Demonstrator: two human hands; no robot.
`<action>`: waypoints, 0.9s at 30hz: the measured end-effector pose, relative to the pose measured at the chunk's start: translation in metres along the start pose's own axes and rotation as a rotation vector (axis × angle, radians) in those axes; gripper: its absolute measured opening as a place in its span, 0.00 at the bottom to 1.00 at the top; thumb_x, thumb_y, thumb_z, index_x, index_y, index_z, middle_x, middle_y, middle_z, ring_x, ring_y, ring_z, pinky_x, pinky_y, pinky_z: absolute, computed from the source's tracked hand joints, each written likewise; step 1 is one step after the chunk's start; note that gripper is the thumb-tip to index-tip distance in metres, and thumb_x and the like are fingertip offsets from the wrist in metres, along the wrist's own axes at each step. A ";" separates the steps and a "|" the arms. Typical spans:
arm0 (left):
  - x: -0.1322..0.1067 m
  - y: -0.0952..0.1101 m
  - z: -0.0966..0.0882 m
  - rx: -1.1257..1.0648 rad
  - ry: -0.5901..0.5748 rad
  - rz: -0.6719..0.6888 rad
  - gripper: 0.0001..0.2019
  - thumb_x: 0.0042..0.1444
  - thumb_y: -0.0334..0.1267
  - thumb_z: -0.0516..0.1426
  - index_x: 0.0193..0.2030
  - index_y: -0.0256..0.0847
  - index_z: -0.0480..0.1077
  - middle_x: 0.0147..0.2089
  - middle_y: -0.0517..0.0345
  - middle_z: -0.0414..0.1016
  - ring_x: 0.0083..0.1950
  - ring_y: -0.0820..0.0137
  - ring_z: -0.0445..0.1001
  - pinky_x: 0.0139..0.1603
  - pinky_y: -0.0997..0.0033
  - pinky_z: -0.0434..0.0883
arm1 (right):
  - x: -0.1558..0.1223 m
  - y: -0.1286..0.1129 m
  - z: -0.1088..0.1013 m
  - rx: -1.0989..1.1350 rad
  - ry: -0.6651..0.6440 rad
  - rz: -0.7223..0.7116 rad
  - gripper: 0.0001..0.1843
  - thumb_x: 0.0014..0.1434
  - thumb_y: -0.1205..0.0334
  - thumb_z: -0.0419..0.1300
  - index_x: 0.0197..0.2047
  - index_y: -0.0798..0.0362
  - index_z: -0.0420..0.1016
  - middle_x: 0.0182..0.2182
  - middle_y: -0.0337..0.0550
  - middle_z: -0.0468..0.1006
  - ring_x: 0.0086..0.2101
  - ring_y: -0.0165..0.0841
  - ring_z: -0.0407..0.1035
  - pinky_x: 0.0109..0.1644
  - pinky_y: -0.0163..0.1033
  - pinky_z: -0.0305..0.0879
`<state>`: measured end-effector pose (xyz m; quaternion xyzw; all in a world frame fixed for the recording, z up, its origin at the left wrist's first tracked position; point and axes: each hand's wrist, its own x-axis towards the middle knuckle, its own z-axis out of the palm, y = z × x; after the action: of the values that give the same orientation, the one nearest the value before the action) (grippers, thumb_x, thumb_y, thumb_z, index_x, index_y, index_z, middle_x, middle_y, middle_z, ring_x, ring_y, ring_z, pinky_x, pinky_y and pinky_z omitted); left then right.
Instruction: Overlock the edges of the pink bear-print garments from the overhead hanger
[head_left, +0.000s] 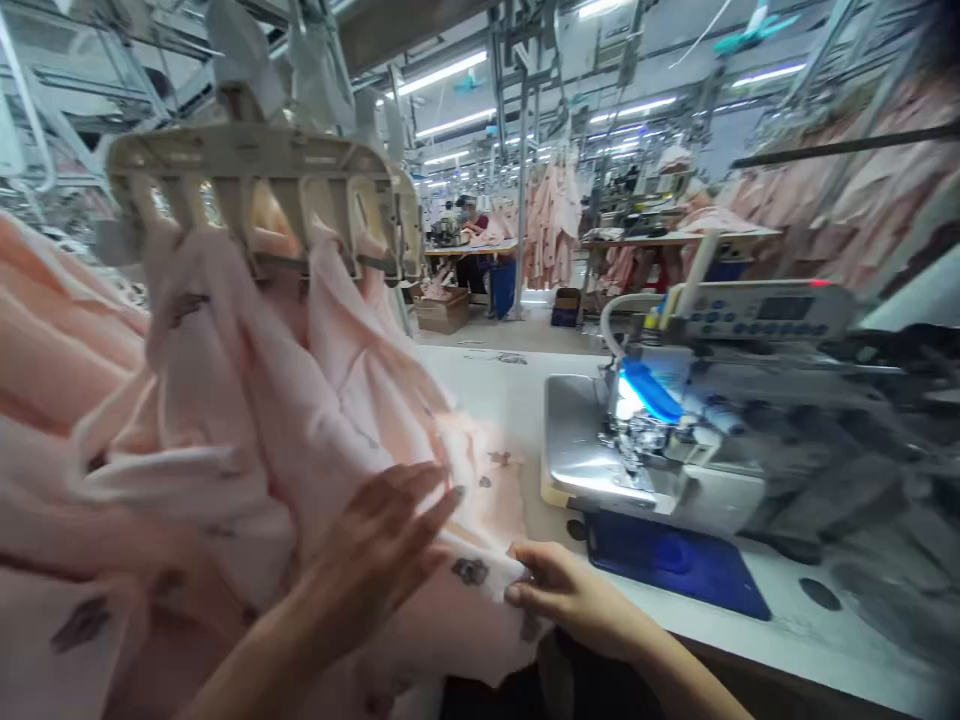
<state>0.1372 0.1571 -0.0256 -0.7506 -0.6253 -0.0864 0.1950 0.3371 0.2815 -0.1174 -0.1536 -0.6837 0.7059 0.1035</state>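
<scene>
Pink printed fabric (247,400), hung in bunched folds from a cream multi-clip hanger (262,190) at upper left, spilling down over the near left part of the white work table (495,390). Small dark motifs scattered across the cloth. Left hand (382,550) laid flat on the folds, fingers spread and stretched toward the right, blurred, gripping nothing that can be made out. Right hand (562,590) just beside it, thumb and fingers pinched shut on the lower edge of the cloth, near one of the dark motifs. Hands close together but not touching, a strip of cloth between them.

Right of the hands, an overlock sewing machine (675,440) standing on the table, lit blue-white at the needle area, steel bed plate facing the cloth, well apart from both hands. Dark blue mat (675,560) lying under and in front of the machine. Grey control panel (757,310) with buttons and a small display mounted above the machine. Far back, a person seated at another table (469,245), more pink garments (551,220) hanging on racks, cardboard boxes (442,310) on the floor, strip lights overhead.
</scene>
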 end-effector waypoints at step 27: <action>0.149 0.060 0.056 -0.359 0.230 0.246 0.10 0.62 0.34 0.48 0.34 0.43 0.70 0.41 0.58 0.72 0.42 0.69 0.68 0.42 0.69 0.62 | -0.045 -0.006 -0.051 -0.366 1.013 -0.532 0.27 0.54 0.55 0.62 0.55 0.49 0.61 0.49 0.48 0.69 0.48 0.41 0.65 0.52 0.44 0.62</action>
<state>0.2191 0.3059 -0.0318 -0.8289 -0.4777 -0.2566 0.1374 0.3973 0.3131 -0.1089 -0.3100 -0.6745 0.3656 0.5615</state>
